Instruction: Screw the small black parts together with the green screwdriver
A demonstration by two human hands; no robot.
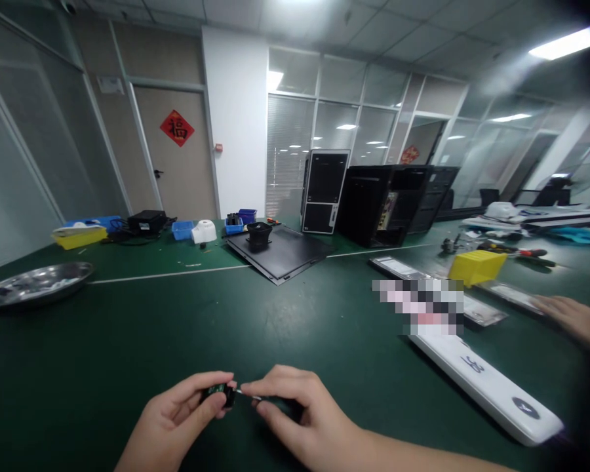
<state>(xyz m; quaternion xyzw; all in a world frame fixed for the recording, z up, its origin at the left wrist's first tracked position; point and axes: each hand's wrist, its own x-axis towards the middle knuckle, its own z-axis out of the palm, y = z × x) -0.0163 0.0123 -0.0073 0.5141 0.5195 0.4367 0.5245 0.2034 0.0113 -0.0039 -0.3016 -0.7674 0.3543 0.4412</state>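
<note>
At the bottom middle, my left hand [181, 413] pinches a small black component [219, 395] between thumb and fingers. My right hand [295, 410] holds a thin metal shaft [250, 395], whose tip meets the black component; the rest of the shaft is hidden in my fingers. Both hands work just above the green table mat [103, 341]. To the right lies a long white plastic strip [486, 387] with dark markings, its far end pixelated. A co-worker's hand [568, 321] reaches in at the right edge, beside a flat grey-and-white panel [514, 298].
A steel tray [34, 283] sits at the left edge. Farther back stand a black plate [275, 252], black computer cases [373, 203], a yellow box [476, 265], screwdrivers [518, 252], and blue bins [233, 226]. A white line [170, 274] crosses the mat.
</note>
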